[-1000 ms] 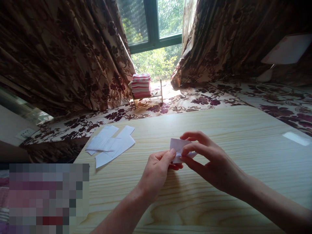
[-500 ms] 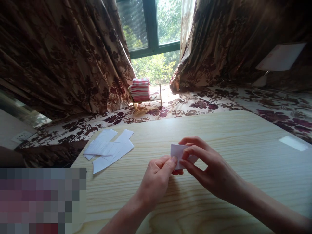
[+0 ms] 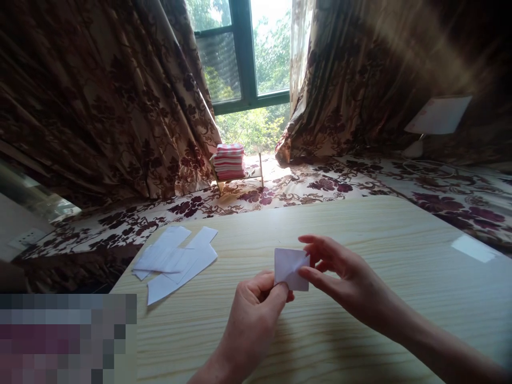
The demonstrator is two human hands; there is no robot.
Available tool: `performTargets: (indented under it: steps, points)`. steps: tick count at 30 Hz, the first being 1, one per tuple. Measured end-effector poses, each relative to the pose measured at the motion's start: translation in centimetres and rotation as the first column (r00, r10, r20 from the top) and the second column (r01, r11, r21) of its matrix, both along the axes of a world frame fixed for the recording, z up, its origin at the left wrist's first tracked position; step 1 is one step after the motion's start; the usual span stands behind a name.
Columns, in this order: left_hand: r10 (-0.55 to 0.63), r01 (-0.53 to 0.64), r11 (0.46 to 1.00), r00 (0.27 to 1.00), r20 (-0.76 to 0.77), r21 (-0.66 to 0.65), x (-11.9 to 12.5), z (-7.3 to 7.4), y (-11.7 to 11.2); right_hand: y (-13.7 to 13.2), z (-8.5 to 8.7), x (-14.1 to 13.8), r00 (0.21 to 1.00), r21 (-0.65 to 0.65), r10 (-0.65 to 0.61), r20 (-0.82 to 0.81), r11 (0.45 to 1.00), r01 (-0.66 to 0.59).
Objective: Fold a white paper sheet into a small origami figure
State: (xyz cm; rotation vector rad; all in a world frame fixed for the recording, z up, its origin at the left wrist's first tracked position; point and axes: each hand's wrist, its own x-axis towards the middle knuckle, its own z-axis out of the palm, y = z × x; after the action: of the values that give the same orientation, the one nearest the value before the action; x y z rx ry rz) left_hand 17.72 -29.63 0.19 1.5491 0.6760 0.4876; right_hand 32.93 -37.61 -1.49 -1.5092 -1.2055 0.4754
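Observation:
A small, roughly square piece of folded white paper [image 3: 291,271] is held up above the wooden table. My left hand [image 3: 258,314] pinches its lower left corner, thumb in front and fingers behind. At the paper's right edge, my right hand [image 3: 336,272] has its thumb on the front face, while some fingers curl at the back and the index finger is raised clear. Faint creases run across the face turned to me. How many layers the paper has cannot be seen.
Several white paper strips [image 3: 182,266] lie overlapped at the table's left. Behind the wooden table [image 3: 360,224], a small rack holds a stack of red-and-white cloths [image 3: 229,161] on a floral cover. A lamp [image 3: 438,116] stands at the back right. A white patch [image 3: 474,248] shows near the right edge.
My right hand has loosened and shifted to the paper's right edge, so more of its square face shows. My left hand keeps its pinch. The camera view has tilted up slightly.

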Motion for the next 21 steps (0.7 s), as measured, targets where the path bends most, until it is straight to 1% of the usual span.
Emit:
performTargets:
  steps: [4, 8, 11, 14, 18, 21]
  points:
    - [-0.004, 0.004, 1.000, 1.000, -0.006, 0.020, 0.0, 0.1, -0.1, 0.1, 0.4, 0.2, 0.963, -0.063, 0.141, -0.232, 0.985, -0.159]
    - [0.014, -0.014, 1.000, 1.000, -0.017, -0.027, 0.0, 0.1, 0.0, 0.0, 0.9, 0.0, 0.930, -0.081, 0.163, -0.328, 0.976, -0.200]
    - [0.047, -0.048, 0.998, 0.999, -0.010, -0.050, 0.0, 0.2, 0.1, 0.0, 1.0, -0.2, 0.907, -0.092, 0.230, -0.354, 0.956, -0.278]
    - [0.068, -0.068, 0.997, 0.998, -0.013, -0.036, 0.0, 0.1, 0.0, -0.1, 1.1, -0.5, 0.883, -0.078, 0.300, -0.361, 0.934, -0.349]
    - [0.093, -0.093, 0.996, 0.995, -0.023, -0.001, 0.2, 0.0, -0.2, -0.2, 1.2, -0.9, 0.868, -0.033, 0.350, -0.352, 0.922, -0.386]
    - [0.093, -0.093, 0.996, 0.996, 0.011, -0.013, 0.3, 0.0, -0.2, -0.3, 1.1, -0.9, 0.890, -0.069, 0.341, -0.303, 0.923, -0.378]
